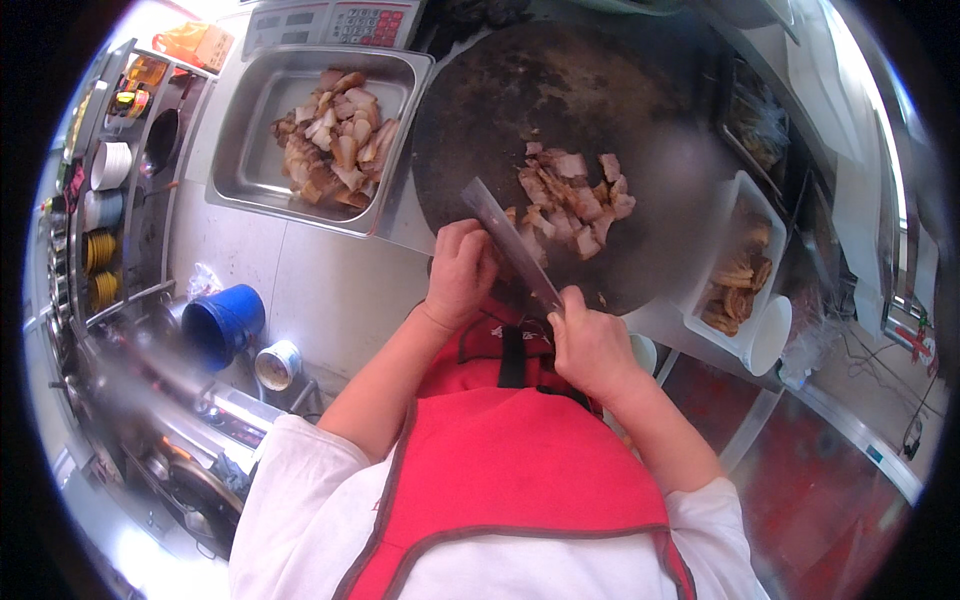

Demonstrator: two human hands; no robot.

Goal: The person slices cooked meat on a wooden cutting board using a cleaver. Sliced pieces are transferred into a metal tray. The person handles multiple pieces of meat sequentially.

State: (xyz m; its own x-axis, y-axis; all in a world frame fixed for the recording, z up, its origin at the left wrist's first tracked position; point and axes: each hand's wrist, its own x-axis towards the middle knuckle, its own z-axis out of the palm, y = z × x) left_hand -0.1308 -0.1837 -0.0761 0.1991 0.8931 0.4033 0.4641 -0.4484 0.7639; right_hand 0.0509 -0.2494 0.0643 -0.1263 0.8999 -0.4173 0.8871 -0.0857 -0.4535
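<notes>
My right hand [594, 346] grips the handle of a cleaver [514, 244], whose blade slants up and left over a round, dark chopping block [480, 112]. Close against the blade's left side, my left hand [463, 270] rests with curled fingers at the block's near-left edge; whether meat lies under its fingers cannot be told. Cut pieces of cooked pork [574, 199] lie in a loose heap on the block, right of the blade. More pork pieces [337, 142] are piled in a rectangular stainless steel pan [247, 180] left of the block.
A white plastic tub [694, 307] of browned meat pieces [739, 281] stands right of the block, beside a white round container [770, 335]. Behind the steel pan is a weighing scale [330, 26]. A blue bucket [225, 322] and a small white bucket [277, 365] stand low at the left, near shelves with dishes.
</notes>
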